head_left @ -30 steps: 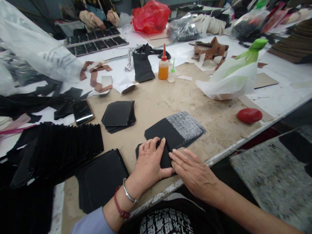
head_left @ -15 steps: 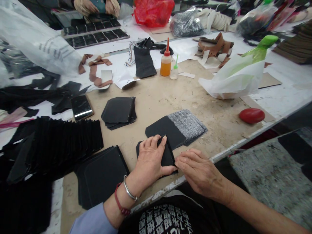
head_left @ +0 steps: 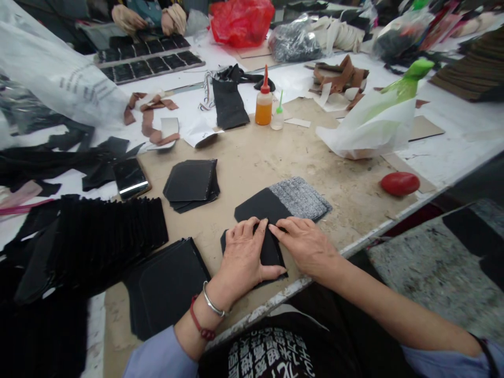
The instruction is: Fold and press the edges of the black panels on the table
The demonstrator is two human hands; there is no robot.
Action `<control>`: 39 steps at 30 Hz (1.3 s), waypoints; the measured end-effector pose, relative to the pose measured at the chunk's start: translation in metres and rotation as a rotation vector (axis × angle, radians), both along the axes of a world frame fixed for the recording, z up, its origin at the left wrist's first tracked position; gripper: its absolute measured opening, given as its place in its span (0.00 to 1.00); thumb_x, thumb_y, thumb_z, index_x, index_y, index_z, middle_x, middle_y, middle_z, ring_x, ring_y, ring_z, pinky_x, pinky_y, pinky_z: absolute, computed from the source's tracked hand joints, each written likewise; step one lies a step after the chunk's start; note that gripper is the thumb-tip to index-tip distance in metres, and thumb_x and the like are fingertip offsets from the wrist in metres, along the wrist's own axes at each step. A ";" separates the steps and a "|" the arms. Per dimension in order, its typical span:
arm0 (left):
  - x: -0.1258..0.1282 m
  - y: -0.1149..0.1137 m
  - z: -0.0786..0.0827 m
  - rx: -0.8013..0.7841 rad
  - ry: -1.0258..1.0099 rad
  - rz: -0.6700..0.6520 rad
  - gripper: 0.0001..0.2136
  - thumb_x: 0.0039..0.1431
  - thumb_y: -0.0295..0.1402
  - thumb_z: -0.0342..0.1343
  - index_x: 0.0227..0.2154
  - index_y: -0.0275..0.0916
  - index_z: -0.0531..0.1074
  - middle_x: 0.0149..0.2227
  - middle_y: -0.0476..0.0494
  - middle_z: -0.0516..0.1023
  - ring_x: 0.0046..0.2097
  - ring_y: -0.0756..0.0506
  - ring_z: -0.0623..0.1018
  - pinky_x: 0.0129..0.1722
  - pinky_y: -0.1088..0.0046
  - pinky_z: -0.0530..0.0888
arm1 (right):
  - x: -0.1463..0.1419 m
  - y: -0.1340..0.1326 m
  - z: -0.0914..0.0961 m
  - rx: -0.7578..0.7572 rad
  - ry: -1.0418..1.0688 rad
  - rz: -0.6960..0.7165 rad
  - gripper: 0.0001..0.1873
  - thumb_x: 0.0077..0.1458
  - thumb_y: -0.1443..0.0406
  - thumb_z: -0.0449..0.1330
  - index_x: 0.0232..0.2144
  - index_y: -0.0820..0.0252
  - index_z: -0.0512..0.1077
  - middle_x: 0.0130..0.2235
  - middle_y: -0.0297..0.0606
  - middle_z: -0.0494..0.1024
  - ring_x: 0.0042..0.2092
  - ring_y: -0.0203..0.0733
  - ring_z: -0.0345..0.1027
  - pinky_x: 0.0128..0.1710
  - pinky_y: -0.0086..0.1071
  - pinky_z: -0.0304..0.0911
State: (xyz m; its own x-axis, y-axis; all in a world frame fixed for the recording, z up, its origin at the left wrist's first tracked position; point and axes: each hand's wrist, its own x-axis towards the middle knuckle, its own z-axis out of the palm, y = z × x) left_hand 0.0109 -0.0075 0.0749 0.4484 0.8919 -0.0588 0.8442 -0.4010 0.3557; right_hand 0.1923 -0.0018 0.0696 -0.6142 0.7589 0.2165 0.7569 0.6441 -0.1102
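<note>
One black panel (head_left: 272, 252) lies just below the centre of the frame, under the left hand (head_left: 244, 257), showing in the gap between thumb and index finger. That thumb is spread wide along its lower edge; the other fingers press down on it, lightly bent. The right hand (head_left: 307, 244) has its fingertips at the panel's upper right corner, just beside the left index tip; whether they pinch the edge, I cannot tell.

Just above lies one black-and-grey stack (head_left: 301, 199). Left of centre are two plain black stacks, a smaller one (head_left: 189, 181) and a larger one (head_left: 167, 289) below it; their layers are too close to count. One phone (head_left: 132, 178) lies farther left, two bottles (head_left: 263, 111) stand at upper centre, and one red oval object (head_left: 400, 184) sits at the right.
</note>
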 end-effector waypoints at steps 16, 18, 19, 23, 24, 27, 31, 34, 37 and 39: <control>-0.004 -0.006 -0.003 -0.006 -0.091 0.017 0.42 0.44 0.50 0.60 0.59 0.35 0.53 0.57 0.31 0.60 0.57 0.34 0.60 0.54 0.50 0.59 | -0.012 -0.048 0.008 -0.138 0.283 -0.307 0.10 0.56 0.72 0.49 0.37 0.61 0.69 0.35 0.41 0.72 0.40 0.44 0.62 0.41 0.38 0.60; -0.006 -0.002 -0.002 -0.021 -0.150 0.022 0.35 0.49 0.43 0.59 0.58 0.36 0.55 0.56 0.33 0.61 0.57 0.35 0.60 0.54 0.51 0.60 | -0.018 -0.049 0.006 -0.153 0.273 -0.376 0.05 0.56 0.69 0.52 0.32 0.60 0.68 0.33 0.39 0.71 0.38 0.44 0.61 0.39 0.37 0.58; -0.007 0.001 -0.001 -0.032 -0.194 0.029 0.30 0.52 0.38 0.57 0.57 0.37 0.58 0.55 0.34 0.63 0.57 0.37 0.62 0.54 0.52 0.61 | -0.020 -0.049 0.004 -0.157 0.266 -0.407 0.03 0.55 0.68 0.53 0.30 0.59 0.67 0.32 0.38 0.70 0.37 0.43 0.60 0.38 0.36 0.57; -0.011 0.018 0.002 -0.049 -0.341 0.086 0.15 0.57 0.25 0.48 0.47 0.36 0.68 0.46 0.40 0.71 0.49 0.45 0.70 0.51 0.64 0.68 | -0.026 -0.049 -0.001 -0.143 0.231 -0.468 0.06 0.54 0.68 0.56 0.25 0.58 0.63 0.30 0.36 0.68 0.35 0.43 0.58 0.36 0.35 0.54; -0.011 0.022 0.002 -0.036 -0.350 0.113 0.13 0.57 0.24 0.47 0.44 0.35 0.69 0.44 0.40 0.72 0.47 0.47 0.72 0.50 0.66 0.69 | -0.026 -0.049 -0.002 -0.136 0.228 -0.470 0.06 0.53 0.68 0.56 0.25 0.58 0.63 0.30 0.36 0.68 0.35 0.43 0.58 0.35 0.35 0.54; -0.010 0.028 0.002 0.012 -0.349 0.186 0.11 0.58 0.24 0.46 0.41 0.34 0.69 0.41 0.39 0.73 0.45 0.47 0.73 0.49 0.68 0.70 | -0.023 -0.050 -0.002 -0.138 0.253 -0.447 0.03 0.54 0.67 0.56 0.28 0.58 0.64 0.30 0.37 0.68 0.35 0.43 0.59 0.35 0.35 0.55; -0.004 0.024 -0.005 0.052 -0.313 0.203 0.12 0.57 0.24 0.47 0.44 0.33 0.68 0.44 0.37 0.71 0.48 0.44 0.71 0.50 0.64 0.69 | -0.021 -0.043 0.000 -0.137 0.282 -0.377 0.11 0.59 0.67 0.49 0.43 0.63 0.66 0.35 0.41 0.71 0.39 0.44 0.61 0.39 0.36 0.58; 0.001 0.019 -0.011 0.077 -0.261 0.223 0.14 0.55 0.24 0.49 0.45 0.31 0.68 0.45 0.34 0.69 0.48 0.40 0.69 0.48 0.58 0.69 | -0.025 -0.030 0.002 -0.121 0.128 -0.352 0.20 0.60 0.70 0.45 0.53 0.64 0.63 0.36 0.45 0.70 0.39 0.47 0.61 0.37 0.38 0.59; 0.002 0.017 -0.014 0.093 -0.221 0.220 0.15 0.55 0.25 0.49 0.46 0.31 0.68 0.45 0.34 0.68 0.48 0.39 0.68 0.47 0.57 0.69 | -0.030 -0.018 0.000 -0.144 0.031 -0.304 0.22 0.57 0.72 0.46 0.54 0.60 0.65 0.37 0.46 0.70 0.37 0.48 0.60 0.33 0.38 0.59; 0.001 0.018 -0.015 0.097 -0.205 0.214 0.15 0.55 0.25 0.49 0.46 0.32 0.68 0.45 0.35 0.68 0.48 0.39 0.67 0.47 0.58 0.69 | -0.030 -0.013 -0.004 -0.158 0.047 -0.287 0.21 0.57 0.72 0.47 0.52 0.59 0.67 0.36 0.46 0.70 0.37 0.47 0.60 0.33 0.37 0.59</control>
State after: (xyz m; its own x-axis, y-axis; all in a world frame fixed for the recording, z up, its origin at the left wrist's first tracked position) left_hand 0.0120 0.0105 0.0603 0.2437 0.9643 0.1034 0.8278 -0.2624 0.4958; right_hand 0.1625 -0.0144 0.0653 -0.3629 0.9258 0.1056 0.8966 0.3778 -0.2309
